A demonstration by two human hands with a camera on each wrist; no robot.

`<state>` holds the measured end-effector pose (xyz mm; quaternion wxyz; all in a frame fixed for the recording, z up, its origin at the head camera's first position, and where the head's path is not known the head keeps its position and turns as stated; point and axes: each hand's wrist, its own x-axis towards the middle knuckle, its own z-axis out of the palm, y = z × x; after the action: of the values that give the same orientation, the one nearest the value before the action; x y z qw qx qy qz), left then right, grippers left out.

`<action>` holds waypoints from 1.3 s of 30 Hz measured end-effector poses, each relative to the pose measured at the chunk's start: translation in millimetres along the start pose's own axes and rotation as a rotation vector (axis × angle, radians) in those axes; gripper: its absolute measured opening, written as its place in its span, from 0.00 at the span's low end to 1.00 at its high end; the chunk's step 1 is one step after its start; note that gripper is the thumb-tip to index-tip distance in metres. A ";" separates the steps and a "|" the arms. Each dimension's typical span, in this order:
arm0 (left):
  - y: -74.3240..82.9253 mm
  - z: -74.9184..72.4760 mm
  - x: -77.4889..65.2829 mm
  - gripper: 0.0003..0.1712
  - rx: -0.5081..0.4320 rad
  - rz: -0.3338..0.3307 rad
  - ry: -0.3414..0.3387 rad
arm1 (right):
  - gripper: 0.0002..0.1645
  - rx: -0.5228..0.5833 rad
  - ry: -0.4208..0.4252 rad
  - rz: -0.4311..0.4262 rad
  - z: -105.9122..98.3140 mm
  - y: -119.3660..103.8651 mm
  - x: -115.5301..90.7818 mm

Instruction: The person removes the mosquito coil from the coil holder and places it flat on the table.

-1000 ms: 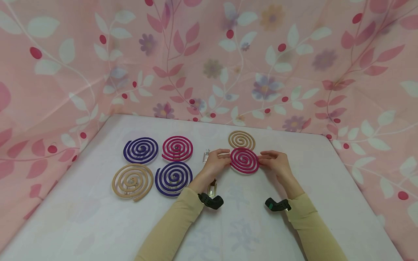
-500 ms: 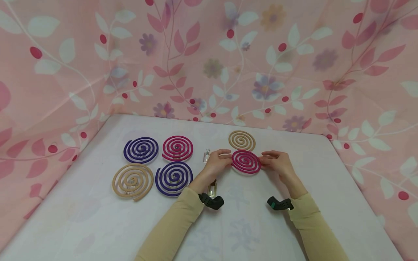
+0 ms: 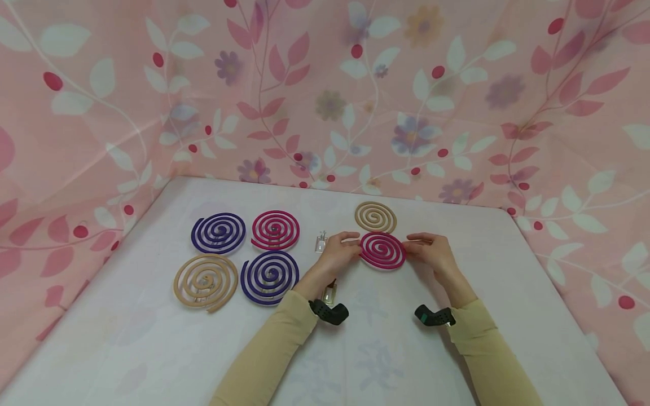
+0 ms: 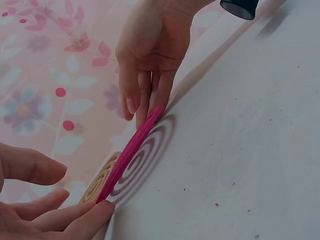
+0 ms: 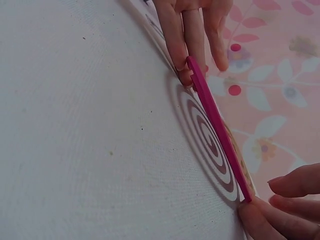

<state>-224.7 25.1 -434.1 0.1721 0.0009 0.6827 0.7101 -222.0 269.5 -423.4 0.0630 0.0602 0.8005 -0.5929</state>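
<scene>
A magenta spiral mosquito coil (image 3: 383, 250) is held by its rim between both hands, a little above the white table. Its spiral shadow shows below it in both wrist views. At its left rim, my left hand (image 3: 339, 255) holds it by the fingertips, with some fingers stretched out free of it. Opposite, the fingertips of my right hand (image 3: 431, 252) hold the right rim in the same manner. Just behind lies a tan mosquito coil (image 3: 375, 216), its near edge partly covered by the magenta one.
Left on the table lie two purple coils (image 3: 218, 233) (image 3: 270, 277), another magenta coil (image 3: 276, 230) and a larger tan coil (image 3: 205, 281), with small metal pieces visible through them. Small shiny metal pieces (image 3: 321, 243) (image 3: 329, 295) lie beside my left hand. Floral cloth (image 3: 330, 101) encloses the table.
The magenta coil has shifted slightly right and towards me, and its tilt is a little flatter. My right hand moved slightly right with it; the left hand stays nearly in place.
</scene>
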 end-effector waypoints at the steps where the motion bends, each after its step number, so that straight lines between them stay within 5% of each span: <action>1: 0.8 -0.3 -0.1 0.26 -0.004 -0.001 -0.003 | 0.28 0.005 0.004 0.001 0.0 -0.1 0.0; 14: 1.7 -5.6 3.5 0.28 0.014 -0.004 -0.092 | 0.28 0.046 0.054 -0.031 4.8 3.6 4.5; 39: -0.9 -8.4 5.9 0.27 -0.072 -0.002 -0.116 | 0.27 0.009 0.060 -0.048 11.7 6.0 5.2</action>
<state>-232.1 18.4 -437.0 0.2122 0.0353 0.6456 0.7328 -225.8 260.1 -433.3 0.0244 0.0589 0.8007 -0.5957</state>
